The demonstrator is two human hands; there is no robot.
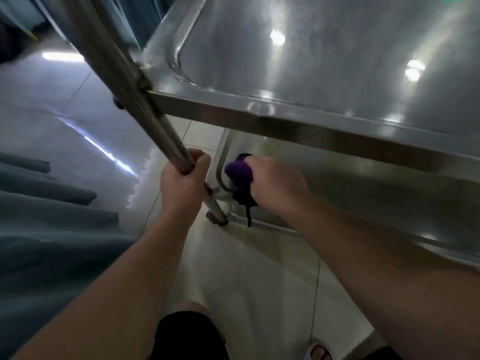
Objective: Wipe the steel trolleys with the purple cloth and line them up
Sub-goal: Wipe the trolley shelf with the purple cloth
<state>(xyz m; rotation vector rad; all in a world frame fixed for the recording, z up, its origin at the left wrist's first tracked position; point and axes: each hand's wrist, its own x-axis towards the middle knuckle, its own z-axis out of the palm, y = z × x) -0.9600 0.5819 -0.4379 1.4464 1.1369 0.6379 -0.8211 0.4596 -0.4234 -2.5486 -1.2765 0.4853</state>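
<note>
Steel fills most of the view: a shiny stainless-steel trolley (324,61) with a rimmed upper shelf and a lower shelf (363,193) beneath it, its long edge running from near left to far right across the frame. The left hand (181,180) is wrapped tightly round the trolley's round steel corner post (130,81), fingers curled over the tube just below the upper shelf. That hold looks meant to steady the trolley on its wheels, so it does not roll away while the other hand rubs.

The right hand (275,183) reaches under the upper shelf and clutches a bunched dark purple cloth (240,178), its grip clamped on the wad and pressing it against the left end of the lower shelf, at the rounded inner corner of the rim. A thin dark tail of the cloth hangs down over the shelf's near edge. The cloth is balled up rather than spread flat, which probably suits working into that curved corner.

The post slants from upper left down toward the near centre, ending at a foot (217,219) on the pale tiled floor (246,281). Blue-grey folded fabric (46,229) lies at the left. Judging by this, wiping of the lower shelf is under way; lining up is not yet begun.
</note>
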